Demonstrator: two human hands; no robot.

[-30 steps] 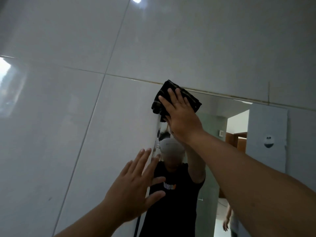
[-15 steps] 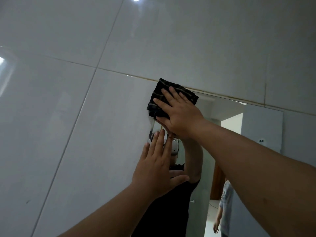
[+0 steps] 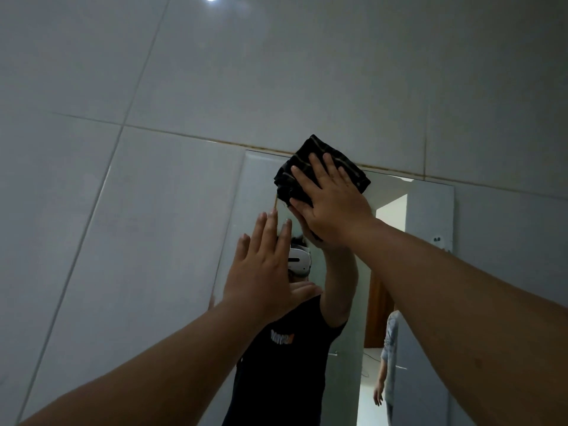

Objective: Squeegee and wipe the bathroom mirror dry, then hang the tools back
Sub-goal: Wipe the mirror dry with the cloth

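The right hand lies flat, fingers straight and spread, pressing a dark folded cloth against the mirror at its top edge, where the cloth overlaps the grout line of the tiled wall above. The left hand is lower and to the left, open, fingers straight and raised toward the glass, holding nothing; whether its fingertips touch the mirror cannot be told.

Judged from here, the cloth could slip out from under the palm, since it is only pressed and not gripped, and a sideways stroke with uneven pressure would let a fold trail or drop. If the left hand rests on the glass, it may leave prints on a surface being dried. Running the cloth over the grout could drag dirt back onto the mirror.

The mirror's lower part is cut off by the frame and covered by both forearms. No squeegee or hook is in view. The dim light makes any wetness or streaks on the glass impossible to judge, so progress is unclear.
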